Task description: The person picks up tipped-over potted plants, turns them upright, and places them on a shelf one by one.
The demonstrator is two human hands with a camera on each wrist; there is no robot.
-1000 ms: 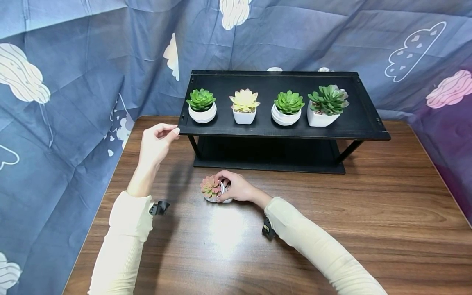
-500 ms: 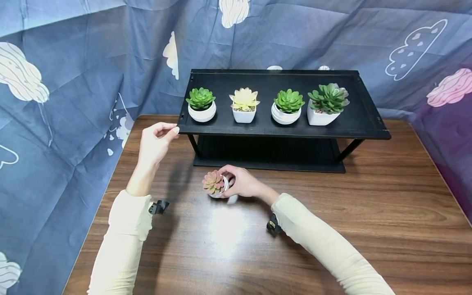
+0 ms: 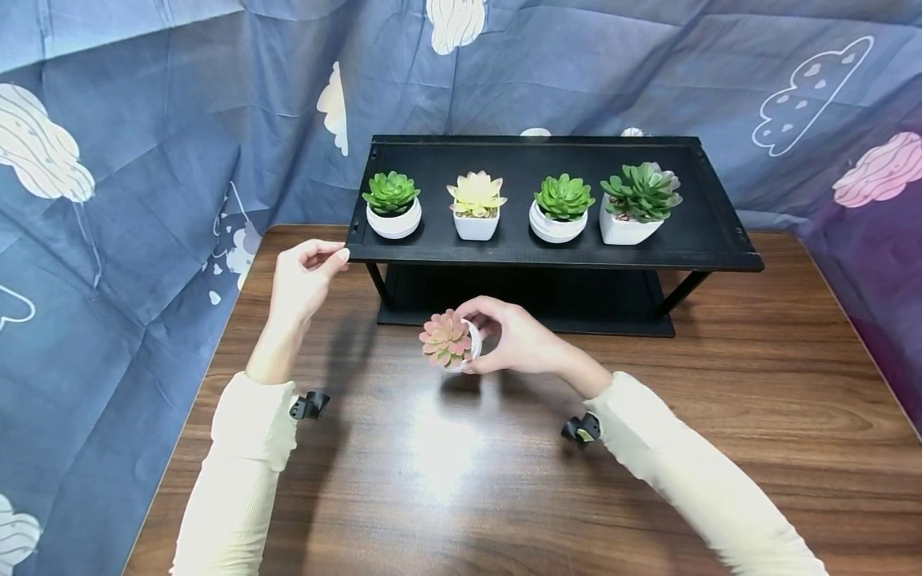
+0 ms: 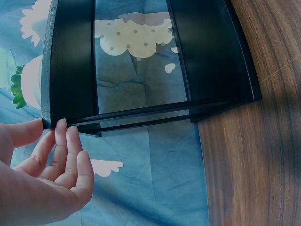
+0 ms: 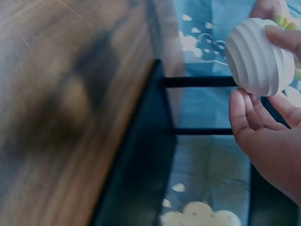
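Observation:
My right hand (image 3: pixel 529 340) grips a pink succulent (image 3: pixel 445 339) by its white round pot, which is tilted and raised off the table in front of the shelf. In the right wrist view the ridged pot (image 5: pixel 257 59) sits between thumb and fingers, and most of its leaves are hidden. At the near left corner of the black two-tier shelf (image 3: pixel 519 156), my left hand (image 3: pixel 298 282) pinches the edge of the top board. The left wrist view shows thumb and fingertips on that corner (image 4: pixel 48 121).
Along the top board stand several potted succulents: a green one (image 3: pixel 392 204) at left, a pale yellow one (image 3: pixel 477 206), another green one (image 3: pixel 562 208) and a larger dark green one (image 3: pixel 639 204). The wooden table (image 3: pixel 778 384) extends in front; patterned blue cloth (image 3: pixel 576 64) hangs behind.
My right hand has lifted the pink succulent off the table and carried it right and toward the shelf. My left hand has stayed at the shelf corner.

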